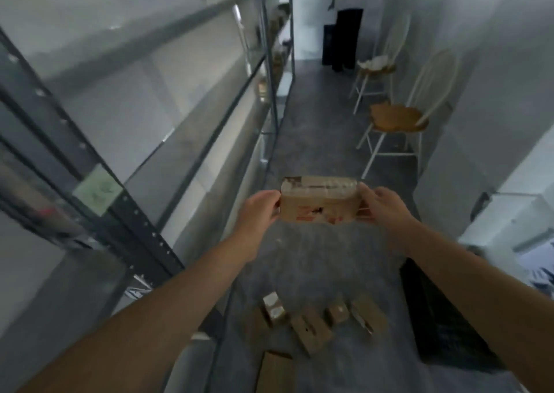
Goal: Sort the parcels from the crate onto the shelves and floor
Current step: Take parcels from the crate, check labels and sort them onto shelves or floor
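While both arms reach forward in the head view, a brown cardboard parcel is held in the air between them, above the grey floor and to the right of the shelving unit. Parcel: rectangular box, long side horizontal, glossy clear tape across its top edge, red and dark print on the near face; the print is too blurred to read. Left hand grasps the left end with curled fingers; right hand grasps the right end, fingers wrapped over the upper corner. Floor: rough, speckled, concrete-like. Shelving unit: dark perforated metal uprights, thin metal rails, pale glossy shelf boards, and a light green label on the near upright. Four small brown boxes lie close together on the floor below the parcel, some with pale labels, beside a flat cardboard piece at the bottom edge. Black crate, lattice-walled, stands on the floor under the right forearm. Two white spindle-back chairs with wooden seats stand against the right wall, well apart from the parcel.
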Demonstrator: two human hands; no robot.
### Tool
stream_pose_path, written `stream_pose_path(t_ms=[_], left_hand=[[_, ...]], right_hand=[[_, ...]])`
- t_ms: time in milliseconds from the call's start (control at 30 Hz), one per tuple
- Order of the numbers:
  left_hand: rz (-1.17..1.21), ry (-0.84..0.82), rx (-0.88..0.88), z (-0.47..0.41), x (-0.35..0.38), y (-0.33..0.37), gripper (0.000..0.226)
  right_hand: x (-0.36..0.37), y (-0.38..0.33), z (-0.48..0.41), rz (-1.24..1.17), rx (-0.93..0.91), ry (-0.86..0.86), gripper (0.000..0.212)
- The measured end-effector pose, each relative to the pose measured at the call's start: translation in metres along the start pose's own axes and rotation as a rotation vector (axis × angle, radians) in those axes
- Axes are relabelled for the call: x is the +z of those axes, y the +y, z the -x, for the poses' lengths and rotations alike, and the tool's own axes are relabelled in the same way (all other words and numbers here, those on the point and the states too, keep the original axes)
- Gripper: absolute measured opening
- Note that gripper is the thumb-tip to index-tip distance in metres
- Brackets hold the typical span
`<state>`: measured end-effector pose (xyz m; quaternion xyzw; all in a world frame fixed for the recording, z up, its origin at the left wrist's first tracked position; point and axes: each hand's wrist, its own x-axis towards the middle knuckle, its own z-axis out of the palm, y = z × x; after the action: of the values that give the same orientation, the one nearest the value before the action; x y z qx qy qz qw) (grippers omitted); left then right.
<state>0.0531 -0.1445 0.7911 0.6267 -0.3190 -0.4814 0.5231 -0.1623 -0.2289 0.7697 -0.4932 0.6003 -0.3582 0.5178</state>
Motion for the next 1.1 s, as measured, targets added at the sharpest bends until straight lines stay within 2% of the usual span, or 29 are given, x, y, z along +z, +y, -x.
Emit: stream_pose_path(t_ms=[133,267,500,600,667,833,1000,1100], left_hand=[[-0.060,0.182,0.129,0.031,-0.016,0.036,0.013],[-0.098,0.356,0.202,0.069,-0.014,0.039,0.015],[-0.077,0.582,0.248,0.151,-0.027,-0.003,0.018],[-0.032,0.677,0.235,0.191,-0.051,-0.018,0.020],[0.000,0.721,0.242,0.221,-0.074,-0.023,0.021],[0.151,0.846,0.263,0.308,-0.139,-0.041,0.010],[0.345,1.063,0.268,0.422,-0.204,-0.078,0.035],[0.425,1.182,0.254,0.514,-0.237,-0.108,0.040]], right_hand=[[0.003,-0.044,0.028,-0.004,-0.153,-0.075,0.024],[-0.004,-0.066,0.053,-0.098,-0.269,-0.190,0.019],[0.004,-0.057,0.092,-0.028,-0.300,-0.504,0.030],[0.031,-0.056,0.126,-0.001,-0.310,-0.575,0.027],[0.056,-0.055,0.149,0.020,-0.336,-0.616,0.017],[0.124,-0.065,0.222,0.043,-0.415,-0.782,0.013],[0.202,-0.065,0.341,0.038,-0.401,-1.065,0.016],[0.251,-0.049,0.433,0.072,-0.401,-1.231,0.019]])
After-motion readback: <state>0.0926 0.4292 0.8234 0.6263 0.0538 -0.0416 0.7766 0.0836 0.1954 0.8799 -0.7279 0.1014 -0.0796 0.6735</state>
